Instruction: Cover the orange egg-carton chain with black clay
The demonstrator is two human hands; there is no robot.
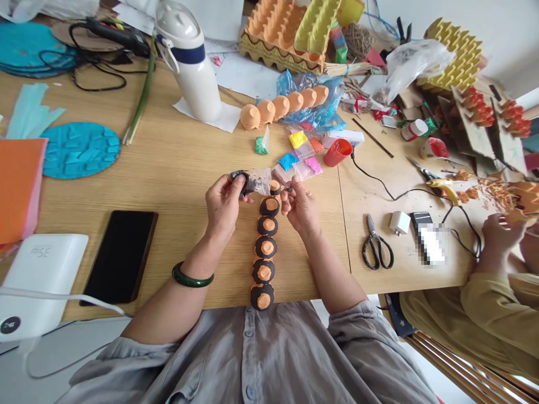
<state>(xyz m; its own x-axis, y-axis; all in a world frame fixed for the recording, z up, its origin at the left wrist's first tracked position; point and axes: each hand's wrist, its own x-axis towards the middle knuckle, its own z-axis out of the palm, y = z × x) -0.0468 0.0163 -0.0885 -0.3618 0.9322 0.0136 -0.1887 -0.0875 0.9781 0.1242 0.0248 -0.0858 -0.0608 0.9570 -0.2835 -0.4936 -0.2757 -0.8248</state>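
My left hand [223, 206] grips a small clear plastic bag [257, 180] with a black, clay-like lump inside. Its open end points right. Just across from it, my right hand [302, 207] has thumb and fingertips pinched together on a small dark piece [289, 189], probably the same black material. Between and below both hands runs a strip of orange egg-carton cups [267, 247], reaching toward the table's front edge. Black rings surround the orange tops of these cups. The farthest cup [275, 187] lies partly behind the hands.
Small bags of coloured clay [298, 139], a red cup [338, 152] and another egg-cup strip [281, 106] lie beyond. Scissors [378, 249] and a charger [399, 223] sit right, a phone [122, 255] left. At far right, a co-worker's hand [503, 233] holds orange carton.
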